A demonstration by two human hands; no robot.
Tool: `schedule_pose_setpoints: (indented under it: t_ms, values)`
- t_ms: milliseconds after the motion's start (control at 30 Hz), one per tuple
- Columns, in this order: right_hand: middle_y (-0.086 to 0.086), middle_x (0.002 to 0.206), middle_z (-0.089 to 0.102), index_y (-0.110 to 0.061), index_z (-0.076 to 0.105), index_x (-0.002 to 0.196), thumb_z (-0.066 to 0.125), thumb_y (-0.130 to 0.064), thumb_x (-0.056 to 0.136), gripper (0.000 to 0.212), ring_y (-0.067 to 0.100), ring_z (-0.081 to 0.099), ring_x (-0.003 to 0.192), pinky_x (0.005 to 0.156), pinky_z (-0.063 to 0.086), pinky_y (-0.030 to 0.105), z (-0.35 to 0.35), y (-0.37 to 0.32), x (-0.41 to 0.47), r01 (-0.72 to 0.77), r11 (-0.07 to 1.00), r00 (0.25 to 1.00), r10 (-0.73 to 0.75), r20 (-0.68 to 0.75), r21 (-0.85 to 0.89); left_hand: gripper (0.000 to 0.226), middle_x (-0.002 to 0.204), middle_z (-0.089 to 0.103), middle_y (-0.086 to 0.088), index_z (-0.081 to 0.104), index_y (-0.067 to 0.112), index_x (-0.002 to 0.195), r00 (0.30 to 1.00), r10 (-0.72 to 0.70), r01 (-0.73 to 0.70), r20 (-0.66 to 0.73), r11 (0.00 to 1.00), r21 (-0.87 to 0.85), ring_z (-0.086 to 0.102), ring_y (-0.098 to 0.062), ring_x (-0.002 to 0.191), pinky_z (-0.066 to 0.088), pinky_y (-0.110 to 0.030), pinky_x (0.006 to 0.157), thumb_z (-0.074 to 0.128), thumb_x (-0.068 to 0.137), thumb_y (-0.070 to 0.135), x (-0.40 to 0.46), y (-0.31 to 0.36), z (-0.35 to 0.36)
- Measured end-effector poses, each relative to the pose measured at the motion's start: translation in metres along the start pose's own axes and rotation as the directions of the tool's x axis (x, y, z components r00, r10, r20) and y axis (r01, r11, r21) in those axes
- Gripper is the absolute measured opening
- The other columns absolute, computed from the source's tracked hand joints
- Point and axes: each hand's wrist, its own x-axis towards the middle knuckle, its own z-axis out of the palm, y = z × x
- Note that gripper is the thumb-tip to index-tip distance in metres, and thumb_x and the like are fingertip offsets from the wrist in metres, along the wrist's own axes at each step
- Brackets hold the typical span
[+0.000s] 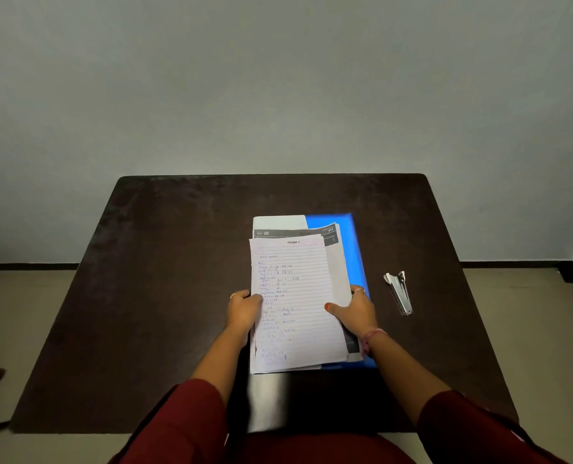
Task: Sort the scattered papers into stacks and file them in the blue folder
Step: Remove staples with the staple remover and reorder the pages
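Pictured at centre frame on a dark table (164, 262): a stack of papers (295, 296), topped by a lined handwritten sheet, held over the blue folder (355, 249). Gripped on both long edges, the left hand (244, 309) curled around the stack's left margin with the thumb lying on the top sheet, the right hand (355, 309) closed on the right margin, thumb pressed on the page and fingers tucked beneath. Seen behind the top sheet, printed pages with a dark header band, slightly fanned and skewed toward upper right. Visible only as a bright strip along the right side and at the lower edge, the folder, lying flat under the pile; impossible to tell whether open or closed. Lying well apart to the right of the frame, a small metal clip or fastener (399, 293), untouched. Apparently caught late in the job: no loose sheets left elsewhere on the table, the gathered pile being squared or seated on the folder. Likely needed next: evening up the skewed edges, settling the stack fully inside, then fastening or closing the cover, with care that the fanned back pages not slide out.
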Motion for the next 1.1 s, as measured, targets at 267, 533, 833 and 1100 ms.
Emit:
schedule_pose_setpoints:
  t_ms: [267,533,833,1100]
  values:
    - [0.007,0.11,0.061,-0.007,0.049,0.121,0.08,-0.013,0.074,0.056,0.021,0.057,0.097,0.08,0.045,0.025,0.006,0.001,-0.003,-0.006,0.998,1.0,0.007,-0.023,0.07,0.019,0.11,0.067,-0.014,0.058,0.003,0.108,0.996,-0.011,0.02,0.088,0.995,-0.103,0.063,-0.026,0.097,0.052,-0.036,0.086,0.045,0.095,-0.001,-0.004,-0.003,-0.015]
    - [0.009,0.113,0.064,-0.012,0.05,0.113,0.081,-0.002,0.07,0.053,0.024,0.062,0.101,0.087,0.053,0.035,0.028,-0.001,-0.003,-0.024,0.942,0.998,0.003,0.063,0.335,0.017,0.111,0.066,-0.015,0.056,0.008,0.105,0.999,0.009,-0.003,0.045,0.99,-0.139,0.063,-0.03,0.102,0.051,-0.043,0.093,0.044,0.097,0.002,0.006,-0.005,-0.039]
    - [0.015,0.109,0.067,-0.008,0.05,0.116,0.077,0.009,0.07,0.056,0.029,0.066,0.099,0.081,0.056,0.036,0.073,-0.021,-0.006,-0.158,0.812,0.974,0.037,0.222,0.562,0.02,0.111,0.065,-0.012,0.058,0.007,0.115,0.997,-0.007,-0.01,-0.076,0.976,-0.22,0.061,-0.025,0.097,0.05,-0.039,0.089,0.049,0.097,0.006,0.023,-0.006,-0.094]
    - [0.017,0.106,0.069,-0.007,0.053,0.114,0.076,0.012,0.068,0.054,0.032,0.067,0.096,0.084,0.055,0.047,0.062,-0.023,0.004,-0.231,0.764,0.951,0.045,0.307,0.603,0.024,0.103,0.062,-0.01,0.06,0.003,0.114,0.978,-0.009,-0.028,-0.21,0.985,-0.171,0.056,-0.018,0.082,0.043,-0.029,0.077,0.047,0.094,0.0,0.039,-0.003,-0.12]
